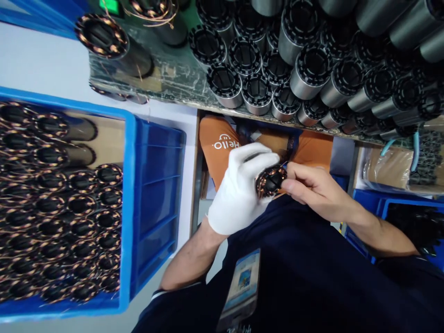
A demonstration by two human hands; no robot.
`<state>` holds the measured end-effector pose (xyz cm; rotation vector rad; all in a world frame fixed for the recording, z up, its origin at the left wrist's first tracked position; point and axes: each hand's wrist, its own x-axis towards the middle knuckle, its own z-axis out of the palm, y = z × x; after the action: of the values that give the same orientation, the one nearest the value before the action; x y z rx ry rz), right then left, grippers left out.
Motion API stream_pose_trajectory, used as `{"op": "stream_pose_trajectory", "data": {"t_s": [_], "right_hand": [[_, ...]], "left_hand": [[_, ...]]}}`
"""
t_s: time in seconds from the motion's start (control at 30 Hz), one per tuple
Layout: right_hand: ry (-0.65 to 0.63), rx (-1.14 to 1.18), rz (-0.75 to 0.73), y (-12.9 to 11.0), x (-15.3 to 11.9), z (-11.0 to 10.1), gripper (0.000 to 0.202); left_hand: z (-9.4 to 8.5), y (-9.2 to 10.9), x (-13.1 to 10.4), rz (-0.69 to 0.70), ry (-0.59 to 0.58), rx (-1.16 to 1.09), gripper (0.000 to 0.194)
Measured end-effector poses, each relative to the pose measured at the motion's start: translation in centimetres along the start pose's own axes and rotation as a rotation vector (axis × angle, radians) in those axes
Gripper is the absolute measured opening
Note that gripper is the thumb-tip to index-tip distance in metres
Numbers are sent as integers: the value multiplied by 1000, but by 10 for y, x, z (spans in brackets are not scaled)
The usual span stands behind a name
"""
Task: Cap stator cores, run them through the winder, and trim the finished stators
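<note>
In front of my body, my left hand point(239, 189), in a white glove, is wrapped round a motor stator point(271, 180) wound with copper wire. The stator's black slotted end with its ring of copper coils faces up toward me. My bare right hand point(308, 185) is at the stator's right rim, thumb and forefinger pinched together. A thin wire end shows near these fingertips, and the pinch seems to be on it. The stator's lower body is hidden inside the gloved palm.
A blue crate point(130, 208) at the left holds rows of copper-wound stators. Across the green bench point(173, 83) stand many unwound stators point(258, 92); a wound stator point(104, 39) sits at its left end. Another blue bin point(385, 201) with black parts is at the right.
</note>
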<state>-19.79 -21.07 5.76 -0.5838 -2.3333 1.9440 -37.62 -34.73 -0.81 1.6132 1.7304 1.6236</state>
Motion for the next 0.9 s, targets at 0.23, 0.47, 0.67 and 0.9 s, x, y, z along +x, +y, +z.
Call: {"op": "stream_pose_trajectory", "data": {"t_s": [0.23, 0.47, 0.67, 0.9], "right_hand": [[1, -538, -182, 34, -25, 2, 33], [98, -245, -92, 23, -23, -2, 46], [12, -100, -249, 14, -8, 8, 43], [-90, 345, 32, 57, -25, 49, 71]], "left_hand": [[11, 9, -17, -761, -132, -1031, 66], [23, 2, -6, -587, 3, -651, 43], [10, 8, -6, -568, 17, -562, 59], [31, 1, -12, -603, 112, -742, 65]]}}
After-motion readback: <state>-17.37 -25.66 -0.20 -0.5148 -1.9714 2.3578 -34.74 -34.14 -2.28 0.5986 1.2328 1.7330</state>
